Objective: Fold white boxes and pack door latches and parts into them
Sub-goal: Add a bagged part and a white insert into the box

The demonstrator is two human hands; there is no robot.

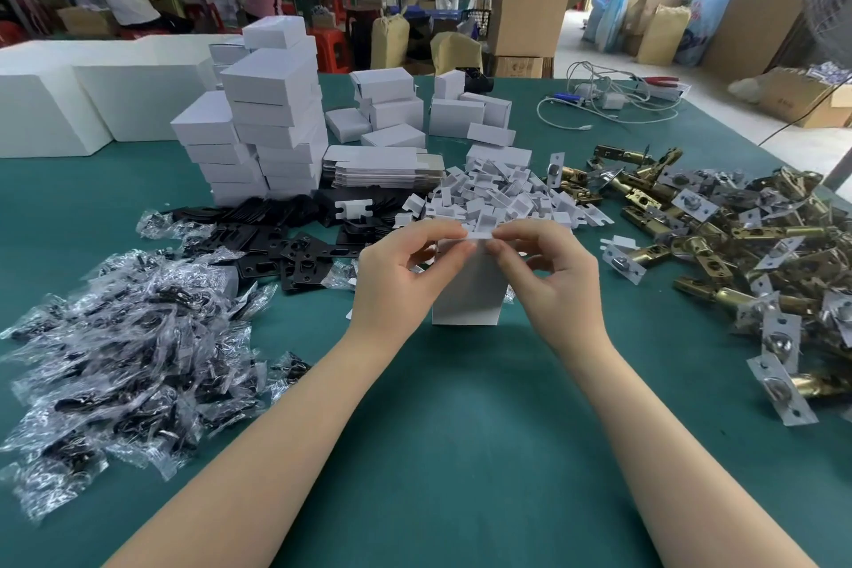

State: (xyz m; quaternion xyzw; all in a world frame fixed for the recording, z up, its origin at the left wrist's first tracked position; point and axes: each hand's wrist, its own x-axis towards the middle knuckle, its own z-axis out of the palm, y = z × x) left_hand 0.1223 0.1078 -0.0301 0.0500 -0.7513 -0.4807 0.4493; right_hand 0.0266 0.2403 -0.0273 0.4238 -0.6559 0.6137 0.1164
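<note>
Our left hand and right hand pinch a small white card insert above the upright white cardboard box.

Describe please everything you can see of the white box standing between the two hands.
The white box looks like plain matte cardboard. It stands upright on the green table, its top end open toward the hands. The left hand and the right hand pinch a small white card piece just above its opening. The hands hide its upper part; its inside is not visible.
</note>
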